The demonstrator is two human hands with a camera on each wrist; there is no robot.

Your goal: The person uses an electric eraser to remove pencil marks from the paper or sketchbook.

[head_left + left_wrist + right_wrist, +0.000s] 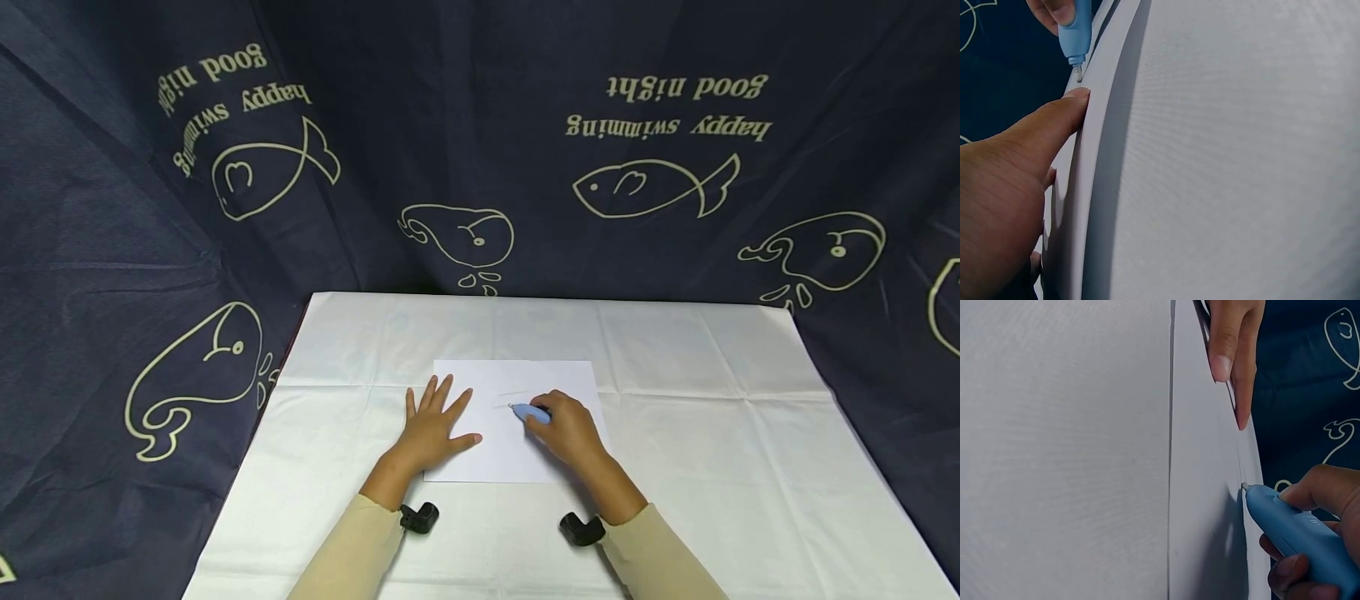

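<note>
A sheet of white paper (510, 458) lies on the table, with a few faint pencil lines (514, 392) near its middle. My left hand (429, 437) rests on the paper's left part, fingers spread and straight, the thumb pointing right. In my right hand (573, 432) is a light-blue electric eraser (532, 412), gripped with the thumb on top near its button. Its small pale tip is down at the paper by the pencil lines, as the right wrist view of the eraser (1294, 528) also shows. In the left wrist view the eraser (1075, 37) stands just beyond my left thumb (1063, 115).
A white cloth (712, 450) with fold creases covers the table. Behind it hangs a dark blue curtain (450, 125) printed with fish, whales and words. Small black wrist cameras (420, 517) sit at both sleeve cuffs.
</note>
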